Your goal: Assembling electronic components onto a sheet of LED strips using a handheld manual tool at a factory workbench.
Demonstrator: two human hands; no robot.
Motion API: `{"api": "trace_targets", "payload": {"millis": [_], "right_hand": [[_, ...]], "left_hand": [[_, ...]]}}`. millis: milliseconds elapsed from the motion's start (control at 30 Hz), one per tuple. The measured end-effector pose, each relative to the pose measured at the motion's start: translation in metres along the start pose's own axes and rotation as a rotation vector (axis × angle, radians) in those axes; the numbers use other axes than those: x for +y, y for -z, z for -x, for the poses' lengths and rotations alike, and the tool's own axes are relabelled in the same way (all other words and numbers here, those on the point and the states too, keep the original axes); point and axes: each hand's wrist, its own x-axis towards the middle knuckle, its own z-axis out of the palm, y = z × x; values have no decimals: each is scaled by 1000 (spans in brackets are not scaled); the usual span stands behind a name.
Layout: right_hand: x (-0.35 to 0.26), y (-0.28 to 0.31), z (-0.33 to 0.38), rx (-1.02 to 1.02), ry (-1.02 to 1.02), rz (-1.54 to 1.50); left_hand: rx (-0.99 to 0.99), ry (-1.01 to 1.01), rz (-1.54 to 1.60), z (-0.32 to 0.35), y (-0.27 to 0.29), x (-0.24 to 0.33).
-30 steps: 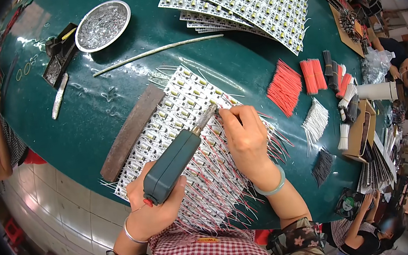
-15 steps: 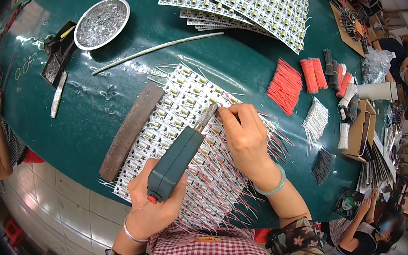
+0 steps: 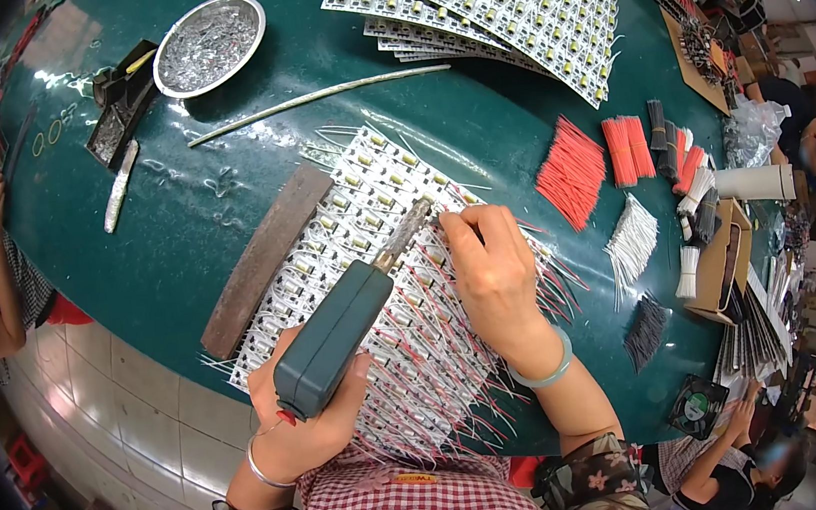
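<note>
A dark green soldering gun (image 3: 334,332) is gripped in my left hand (image 3: 306,423); its metal tip points up and right over a white panel of small circuit boards (image 3: 374,180). The tip lies just left of the fingertips of my right hand (image 3: 496,280). Thumb and index finger of that hand are pinched together at the panel, and whatever is between them is too small to make out. Many red and white wires (image 3: 429,353) stick out from the panel's lower right part. A brown bar (image 3: 266,261) rests along the panel's left edge.
Stacked board panels (image 3: 502,18) stand at the back. A metal bowl of scraps (image 3: 208,48), a black holder (image 3: 121,106) and a long thin stick (image 3: 320,102) are at far left. Red wires (image 3: 572,174) and white wires (image 3: 631,235) lie right. Other people sit around the table.
The soldering gun has shifted a little down and left, its tip drawing away from my right fingertips. My right hand stays nearly in place.
</note>
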Motion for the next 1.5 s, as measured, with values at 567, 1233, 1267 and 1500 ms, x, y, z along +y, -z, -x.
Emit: {"api": "trace_targets", "payload": {"millis": [567,1233,1267,1500], "right_hand": [[-13,-1,11,46,-3,-92],[-13,2,11,-10,2,-83],[-13,2,11,-12,3,-81],[-14,2,11,-8,4,-79]], "left_hand": [[-6,48,51,15,8,-7],[-124,134,-82,15,8,-3],[-127,138,-76,15,9,-3],[-62,-7,-60,16,13,-2]]}}
